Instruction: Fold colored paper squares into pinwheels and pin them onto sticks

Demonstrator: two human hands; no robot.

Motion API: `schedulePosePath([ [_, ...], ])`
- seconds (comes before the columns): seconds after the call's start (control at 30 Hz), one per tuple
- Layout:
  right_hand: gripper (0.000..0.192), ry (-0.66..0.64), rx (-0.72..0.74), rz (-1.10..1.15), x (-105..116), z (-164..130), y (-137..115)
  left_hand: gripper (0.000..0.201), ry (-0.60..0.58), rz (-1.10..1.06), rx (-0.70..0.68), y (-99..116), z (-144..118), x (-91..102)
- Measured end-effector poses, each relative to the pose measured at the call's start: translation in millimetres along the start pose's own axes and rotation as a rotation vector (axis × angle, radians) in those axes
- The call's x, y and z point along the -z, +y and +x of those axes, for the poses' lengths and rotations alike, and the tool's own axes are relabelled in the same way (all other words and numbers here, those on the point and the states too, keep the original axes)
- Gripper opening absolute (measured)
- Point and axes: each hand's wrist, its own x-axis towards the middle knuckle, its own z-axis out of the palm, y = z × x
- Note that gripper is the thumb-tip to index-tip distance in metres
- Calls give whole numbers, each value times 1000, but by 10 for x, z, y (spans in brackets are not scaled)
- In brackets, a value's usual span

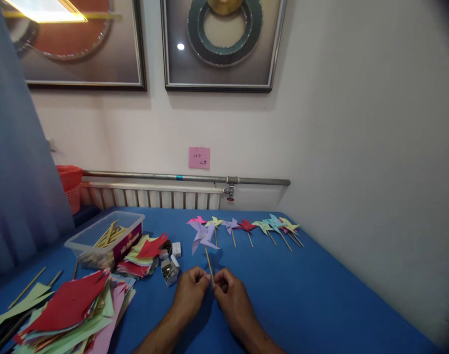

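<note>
A purple pinwheel stands upright on its thin wooden stick, its paper head just above both hands. The left hand and right hand meet at the stick's lower end, fingertips pinching it, over the blue desk; a row of finished pinwheels lies beyond

A lilac paper pinwheel stands upright on its thin wooden stick.
</note>
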Motion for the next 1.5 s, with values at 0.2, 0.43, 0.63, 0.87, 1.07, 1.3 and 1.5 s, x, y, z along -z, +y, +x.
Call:
schedulePosePath([
  [0.2,6,142,7,-139,337,269,116,22,-55,279,-101,20,-74,20],
  [0.43,18,369,-114,-638,1363,819,317,18,-106,396,-127,50,-132,5],
  [0.63,24,376,-236,-813,1639,978,534,18,-136,434,-147,20,-137,10],
  [0.87,27,318,-308,-928,1682,1064,572,18,-176,520,-165,24,-163,20],
  [1.07,26,285,-314,-993,1699,1088,584,21,-205,623,-178,29,-170,19],
  [1.3,27,275,-311,-1014,1705,1078,582,20,-222,652,-161,22,-168,22],
  [1.5,28,268,-268,-1031,1670,1068,563,20,-235,643,-153,33,-172,31],
])
